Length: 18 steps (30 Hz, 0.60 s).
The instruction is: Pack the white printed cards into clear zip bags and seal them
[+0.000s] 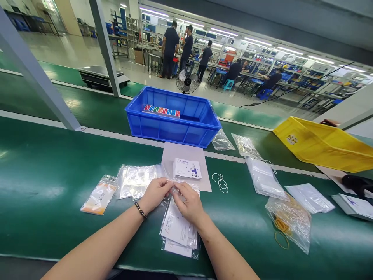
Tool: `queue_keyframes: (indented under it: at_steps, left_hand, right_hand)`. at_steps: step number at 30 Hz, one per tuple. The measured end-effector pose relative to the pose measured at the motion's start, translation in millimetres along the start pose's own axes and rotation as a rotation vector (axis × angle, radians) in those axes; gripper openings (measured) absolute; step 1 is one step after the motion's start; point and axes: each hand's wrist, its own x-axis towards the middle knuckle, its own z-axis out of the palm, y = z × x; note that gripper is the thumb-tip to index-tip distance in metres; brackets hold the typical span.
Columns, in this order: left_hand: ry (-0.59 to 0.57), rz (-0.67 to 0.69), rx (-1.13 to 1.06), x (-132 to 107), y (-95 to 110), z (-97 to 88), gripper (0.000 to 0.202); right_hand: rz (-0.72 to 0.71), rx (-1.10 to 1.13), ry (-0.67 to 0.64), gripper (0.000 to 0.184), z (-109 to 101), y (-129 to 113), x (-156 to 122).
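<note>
My left hand (158, 191) and my right hand (188, 200) meet over the bench, fingertips pinched together on the edge of a clear plastic bag (165, 202), mostly hidden by the fingers. Below them lies a pile of bagged white cards (176, 227), partly covered by my right hand. Just beyond my fingers a stack of white printed cards (188, 168) rests on a grey sheet (205, 182). Flat clear bags (136, 179) lie left of my left hand, with a bagged orange-and-white card (100, 195) farther left. White rubber bands (220, 182) lie right of the sheet.
A blue bin (171, 130) stands behind the cards, a yellow bin (320, 146) at the right. Several plastic bags (265, 177), a bag of yellow rubber bands (288, 221) and another card stack (355, 206) lie rightward. A metal post (46, 74) rises at left. People stand beyond.
</note>
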Motion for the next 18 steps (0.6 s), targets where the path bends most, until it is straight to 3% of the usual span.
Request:
queue_keyframes:
  at_steps: [3, 7, 12, 18]
  left_hand:
    - [-0.008, 0.030, 0.019, -3.0, 1.9, 1.9, 0.028]
    - [-0.080, 0.097, 0.122, -6.2, 2.3, 4.1, 0.029]
    - [-0.080, 0.170, 0.307, -3.8, -3.2, 4.6, 0.030]
    - [-0.092, 0.157, 0.343, -0.8, -5.5, 2.3, 0.027]
  right_hand:
    - [0.118, 0.071, -0.035, 0.012, -2.4, -1.7, 1.7]
    - [0.192, 0.064, -0.054, 0.024, -3.4, 0.7, 1.8]
    - [0.175, -0.156, 0.037, 0.025, 7.7, -0.5, -0.4]
    - [0.104, -0.323, 0.158, 0.027, 13.6, 0.8, 1.5]
